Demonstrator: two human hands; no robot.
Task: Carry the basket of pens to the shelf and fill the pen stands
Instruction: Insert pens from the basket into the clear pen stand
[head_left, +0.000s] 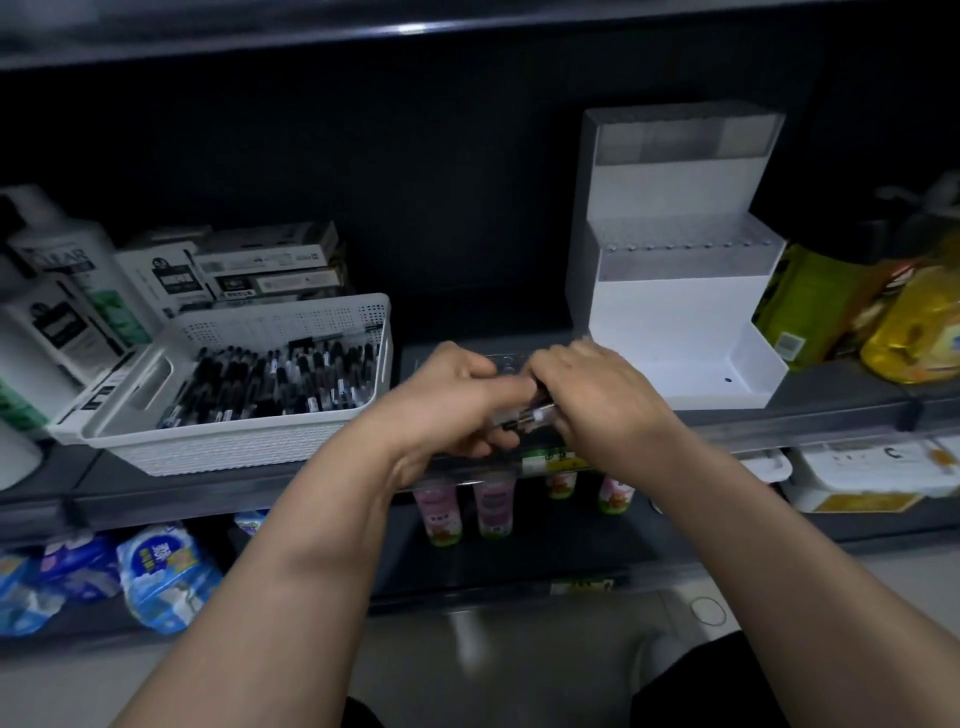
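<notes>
A white perforated basket (332, 322) full of black pens (270, 379) sits on the dark shelf at the left. A white tiered pen stand (670, 306) stands to its right, with no pens visible in its tiers. Between them, over the shelf's front edge, my left hand (447, 400) and my right hand (597, 395) meet, both curled around a small bunch of pens (530, 415). Only the pens' tips show between the fingers. A clear plate with holes (506, 364) lies just behind the hands, mostly hidden.
Boxes of pens (265, 265) and white bottles (62, 291) crowd the shelf's back left. Yellow oil bottles (919, 332) and green packs (810, 296) stand right of the stand. Small pink bottles (493, 506) and blue packs (161, 571) fill the lower shelves.
</notes>
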